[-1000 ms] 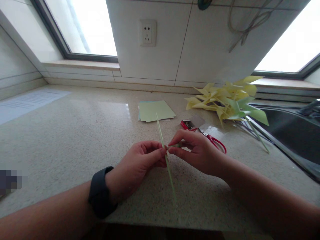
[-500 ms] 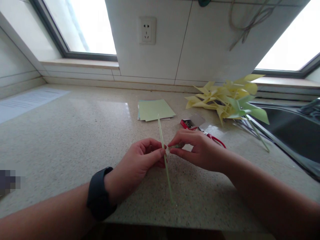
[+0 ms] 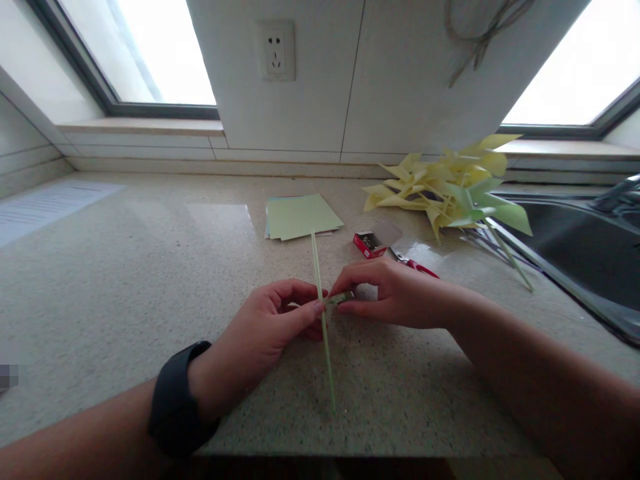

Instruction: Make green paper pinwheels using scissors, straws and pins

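Note:
My left hand [image 3: 283, 317], with a dark watch on its wrist, pinches a thin pale green paper stick [image 3: 327, 353] near its middle. The stick slants from the far side towards the counter's front edge. My right hand [image 3: 385, 293] is closed with thumb and forefinger close to the stick. Between its fingers is a small greyish-green, partly see-through roll of tape [image 3: 345, 297], mostly hidden. Its near end reaches the stick at the left fingertips.
A stack of coloured paper sheets [image 3: 303, 217] lies ahead. A red box of small metal pieces [image 3: 369, 245] and red-handled scissors [image 3: 420, 267] lie beyond my right hand. Yellow and green paper pinwheels [image 3: 450, 187] rest beside the sink [image 3: 565, 247]. A printed sheet [image 3: 55, 207] lies far left.
My right hand has shifted slightly left, and more of the tape roll shows against the stick. The view has also moved a little; the left hand keeps its pinch.

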Available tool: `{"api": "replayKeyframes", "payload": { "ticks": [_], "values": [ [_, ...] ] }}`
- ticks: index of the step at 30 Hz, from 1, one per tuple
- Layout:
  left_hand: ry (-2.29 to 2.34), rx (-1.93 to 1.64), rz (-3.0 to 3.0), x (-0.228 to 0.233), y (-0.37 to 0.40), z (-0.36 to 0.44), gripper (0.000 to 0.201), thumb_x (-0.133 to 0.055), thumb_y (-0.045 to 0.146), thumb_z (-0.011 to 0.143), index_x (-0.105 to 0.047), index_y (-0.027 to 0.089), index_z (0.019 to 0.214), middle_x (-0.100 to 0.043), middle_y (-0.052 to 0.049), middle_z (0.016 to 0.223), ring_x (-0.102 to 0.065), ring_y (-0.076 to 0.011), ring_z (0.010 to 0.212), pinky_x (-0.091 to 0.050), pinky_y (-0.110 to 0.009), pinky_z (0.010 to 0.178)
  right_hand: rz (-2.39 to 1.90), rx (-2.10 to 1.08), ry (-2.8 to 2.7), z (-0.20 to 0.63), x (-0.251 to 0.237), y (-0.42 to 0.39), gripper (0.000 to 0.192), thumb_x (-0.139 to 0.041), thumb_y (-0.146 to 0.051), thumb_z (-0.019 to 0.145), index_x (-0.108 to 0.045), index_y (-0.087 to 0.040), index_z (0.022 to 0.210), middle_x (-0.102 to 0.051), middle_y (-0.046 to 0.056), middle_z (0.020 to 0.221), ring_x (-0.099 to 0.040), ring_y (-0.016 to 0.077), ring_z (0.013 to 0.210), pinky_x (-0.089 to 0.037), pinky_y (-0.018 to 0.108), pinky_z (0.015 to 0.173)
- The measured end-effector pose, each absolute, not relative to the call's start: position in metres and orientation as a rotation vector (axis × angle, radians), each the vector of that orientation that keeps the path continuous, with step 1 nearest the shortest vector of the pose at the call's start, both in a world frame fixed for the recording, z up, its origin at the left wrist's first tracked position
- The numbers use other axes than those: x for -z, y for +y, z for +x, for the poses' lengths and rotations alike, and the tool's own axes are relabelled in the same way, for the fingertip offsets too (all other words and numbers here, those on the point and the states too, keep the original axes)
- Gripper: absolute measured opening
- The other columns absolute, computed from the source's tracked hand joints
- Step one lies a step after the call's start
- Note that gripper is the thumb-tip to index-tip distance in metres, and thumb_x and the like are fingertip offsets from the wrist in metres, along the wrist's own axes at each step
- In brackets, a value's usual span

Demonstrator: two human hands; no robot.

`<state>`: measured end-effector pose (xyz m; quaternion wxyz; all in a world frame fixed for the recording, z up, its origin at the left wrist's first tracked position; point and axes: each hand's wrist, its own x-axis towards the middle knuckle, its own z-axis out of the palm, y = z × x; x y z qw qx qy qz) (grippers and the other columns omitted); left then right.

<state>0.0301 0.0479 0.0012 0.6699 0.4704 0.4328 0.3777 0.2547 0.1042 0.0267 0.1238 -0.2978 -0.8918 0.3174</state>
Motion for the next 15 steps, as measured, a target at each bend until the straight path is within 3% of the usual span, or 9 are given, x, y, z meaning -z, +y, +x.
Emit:
{"api": "replayKeyframes", "payload": {
  "ticks": [4, 6, 11, 15],
  "values": [
    [0.972, -0.833, 1.080, -0.001, 0.048, 0.030, 0.020, -0.078, 0.033, 0.084, -0.076, 0.018, 0.097, -0.076, -0.003, 0.093, -0.067, -0.0115, 0.074, -0.053, -0.021, 0.069, -0.873, -0.952, -2.575, 0.261, -0.037, 0.105, 0.033, -0.068, -0.044, 0.091, -0.069, -0.020, 0.113, -0.074, 0.004, 0.106, -0.067, 0.0163, 0.094, -0.050, 0.028, 0.081],
    [0.973, -0.833, 1.082, 0.000, 0.049, 0.030, 0.019, -0.078, 0.032, 0.085, -0.076, 0.018, 0.097, -0.076, -0.002, 0.091, -0.067, -0.0109, 0.074, -0.053, -0.021, 0.070, -0.985, -0.874, -2.545, 0.270, -0.047, 0.106, 0.034, -0.065, -0.048, 0.091, -0.070, -0.021, 0.110, -0.074, 0.004, 0.104, -0.068, 0.0166, 0.091, -0.050, 0.028, 0.077],
    [0.950, -0.848, 1.066, 0.005, 0.050, 0.029, 0.017, -0.078, 0.030, 0.084, -0.075, 0.018, 0.096, -0.075, -0.001, 0.088, -0.068, -0.0112, 0.072, -0.055, -0.022, 0.070, -1.687, -0.260, -2.590, 0.314, -0.068, 0.118, 0.033, -0.056, -0.051, 0.092, -0.070, -0.022, 0.084, -0.066, 0.000, 0.065, -0.054, 0.0139, 0.055, -0.037, 0.029, 0.054],
    [0.953, -0.850, 1.055, 0.005, 0.048, 0.029, 0.019, -0.079, 0.030, 0.083, -0.074, 0.016, 0.095, -0.075, -0.003, 0.089, -0.069, -0.0128, 0.073, -0.057, -0.024, 0.071, -1.989, -0.291, -2.671, 0.341, -0.061, 0.128, 0.030, -0.060, -0.043, 0.086, -0.069, -0.021, 0.067, -0.063, 0.001, 0.058, -0.053, 0.0145, 0.053, -0.033, 0.029, 0.051]
  ]
}}
